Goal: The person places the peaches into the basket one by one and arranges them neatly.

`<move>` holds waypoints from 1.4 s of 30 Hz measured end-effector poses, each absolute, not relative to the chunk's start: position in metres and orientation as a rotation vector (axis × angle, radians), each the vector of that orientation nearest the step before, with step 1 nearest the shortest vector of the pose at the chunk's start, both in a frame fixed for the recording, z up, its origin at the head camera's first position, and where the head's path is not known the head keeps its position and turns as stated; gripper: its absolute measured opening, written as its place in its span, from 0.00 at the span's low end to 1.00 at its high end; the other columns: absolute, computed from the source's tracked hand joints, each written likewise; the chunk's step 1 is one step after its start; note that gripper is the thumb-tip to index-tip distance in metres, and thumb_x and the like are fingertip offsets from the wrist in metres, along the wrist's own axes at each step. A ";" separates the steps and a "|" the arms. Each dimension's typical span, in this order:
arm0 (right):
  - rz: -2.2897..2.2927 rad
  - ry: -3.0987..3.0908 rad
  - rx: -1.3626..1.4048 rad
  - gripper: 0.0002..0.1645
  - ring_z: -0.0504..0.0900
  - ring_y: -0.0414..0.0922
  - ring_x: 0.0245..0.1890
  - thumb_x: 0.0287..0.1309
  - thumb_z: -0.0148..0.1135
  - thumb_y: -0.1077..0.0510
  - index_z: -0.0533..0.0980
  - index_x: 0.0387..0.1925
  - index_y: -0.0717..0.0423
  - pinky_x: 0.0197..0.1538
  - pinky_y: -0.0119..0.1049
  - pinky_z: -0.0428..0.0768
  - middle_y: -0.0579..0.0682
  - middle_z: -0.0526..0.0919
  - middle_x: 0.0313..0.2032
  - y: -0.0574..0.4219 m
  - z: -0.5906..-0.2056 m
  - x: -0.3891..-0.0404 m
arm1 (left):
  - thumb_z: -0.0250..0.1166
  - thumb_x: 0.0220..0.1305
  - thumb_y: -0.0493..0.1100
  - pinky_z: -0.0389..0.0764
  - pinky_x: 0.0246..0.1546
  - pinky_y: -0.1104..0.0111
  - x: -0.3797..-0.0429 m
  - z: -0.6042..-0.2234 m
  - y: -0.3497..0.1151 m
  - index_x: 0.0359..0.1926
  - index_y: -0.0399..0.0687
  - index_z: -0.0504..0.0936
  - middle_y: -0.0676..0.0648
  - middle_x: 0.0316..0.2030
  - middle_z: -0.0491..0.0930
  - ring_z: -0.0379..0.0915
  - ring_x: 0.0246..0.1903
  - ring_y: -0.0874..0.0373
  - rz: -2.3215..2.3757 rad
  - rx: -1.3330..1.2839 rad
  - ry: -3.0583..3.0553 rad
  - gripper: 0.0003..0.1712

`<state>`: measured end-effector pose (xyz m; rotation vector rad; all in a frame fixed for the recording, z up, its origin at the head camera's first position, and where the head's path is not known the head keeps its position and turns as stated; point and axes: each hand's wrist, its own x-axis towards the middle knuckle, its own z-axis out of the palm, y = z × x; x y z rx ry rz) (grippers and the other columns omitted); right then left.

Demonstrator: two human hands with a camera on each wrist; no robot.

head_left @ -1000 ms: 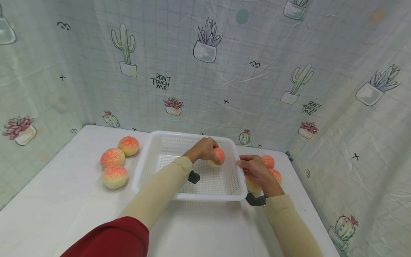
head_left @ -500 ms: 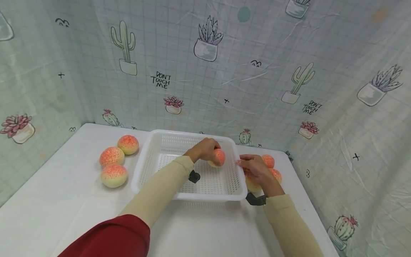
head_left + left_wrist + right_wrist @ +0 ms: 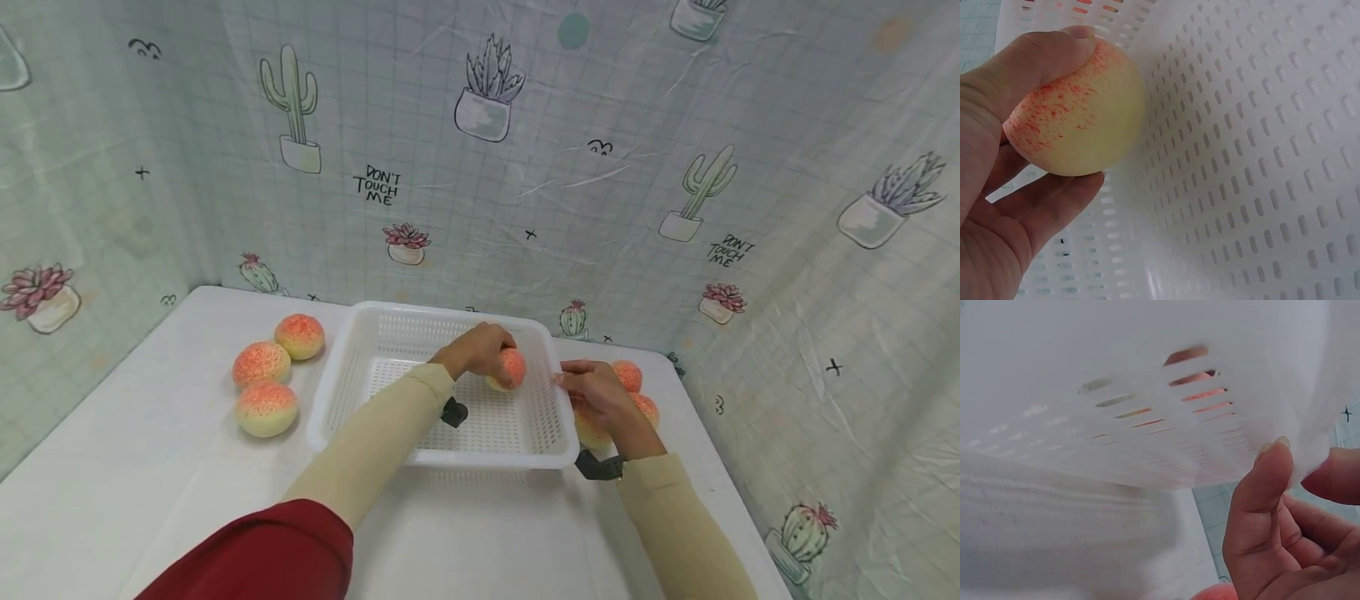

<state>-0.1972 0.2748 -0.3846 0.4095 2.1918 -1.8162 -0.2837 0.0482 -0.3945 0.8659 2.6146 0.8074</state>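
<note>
In the head view a white plastic basket with slotted walls stands on the table. My left hand reaches into its right half and grips a peach, pale yellow with red speckles. Seen from the left wrist, the thumb lies over the top of the peach and the fingers curl beneath it, near the slotted wall. At the basket's right side, my right hand pinches the rim. The right wrist view has the thumb and forefinger on either side of the rim, with red showing through the basket slots.
Left of the basket sit three peaches on the white table. More peaches lie to the right, partly hidden behind my right hand. A patterned curtain encloses the table at the back and sides.
</note>
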 end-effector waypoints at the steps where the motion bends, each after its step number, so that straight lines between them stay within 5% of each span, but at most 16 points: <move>1: -1.817 2.191 0.412 0.29 0.86 0.51 0.48 0.70 0.65 0.60 0.72 0.70 0.58 0.57 0.46 0.87 0.60 0.78 0.66 0.275 -0.385 -0.197 | 0.83 0.50 0.46 0.80 0.44 0.69 -0.283 -0.395 0.048 0.54 0.47 0.87 0.51 0.44 0.87 0.77 0.40 0.59 0.803 0.858 2.615 0.29; 15: -1.815 2.202 0.421 0.31 0.87 0.52 0.49 0.69 0.66 0.60 0.72 0.70 0.58 0.58 0.50 0.86 0.61 0.78 0.66 0.274 -0.387 -0.196 | 0.82 0.52 0.45 0.82 0.58 0.64 -0.280 -0.395 0.046 0.65 0.47 0.82 0.47 0.59 0.84 0.78 0.51 0.57 0.763 0.870 2.597 0.38; 42: -1.804 2.216 0.374 0.30 0.85 0.51 0.50 0.71 0.63 0.61 0.70 0.71 0.60 0.58 0.47 0.87 0.61 0.77 0.65 0.272 -0.388 -0.195 | 0.80 0.55 0.42 0.71 0.74 0.58 -0.279 -0.388 0.042 0.70 0.52 0.78 0.50 0.69 0.79 0.73 0.69 0.52 0.635 0.917 2.624 0.41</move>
